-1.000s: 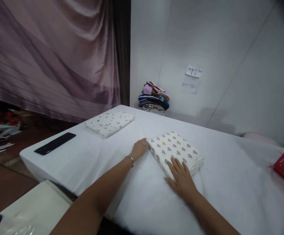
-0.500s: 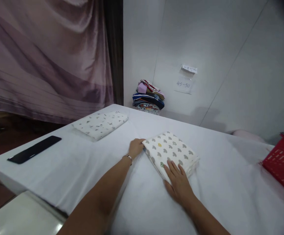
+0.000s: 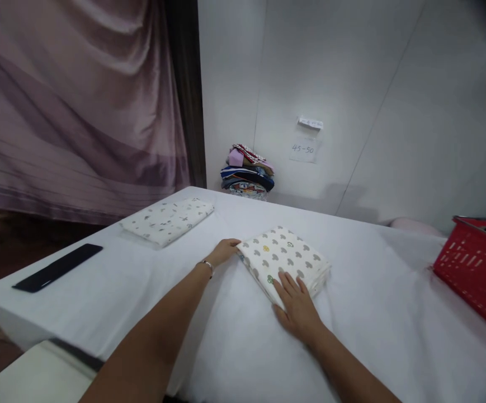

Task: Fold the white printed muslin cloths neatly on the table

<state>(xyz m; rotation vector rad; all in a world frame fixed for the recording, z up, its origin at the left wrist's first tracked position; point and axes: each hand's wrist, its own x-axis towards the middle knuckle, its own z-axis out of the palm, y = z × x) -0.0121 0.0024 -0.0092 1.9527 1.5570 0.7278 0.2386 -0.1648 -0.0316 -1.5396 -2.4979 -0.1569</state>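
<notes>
A folded white cloth with grey and coloured mouse-head prints (image 3: 287,254) lies on the white-covered table (image 3: 377,313). My left hand (image 3: 222,252) rests at the cloth's left corner, fingers curled against its edge. My right hand (image 3: 296,305) lies flat on the cloth's near corner with fingers stretched out. A bracelet sits on my left wrist.
A second folded patterned cloth (image 3: 168,220) lies at the table's far left. A flat black object (image 3: 57,267) sits near the left edge. A red plastic basket (image 3: 475,271) stands at the right. A pile of folded clothes (image 3: 248,172) stands by the wall, under a paper label (image 3: 305,150).
The view has swung to the right, bringing more of the red basket in. Both hands keep their places on the folded cloth.
</notes>
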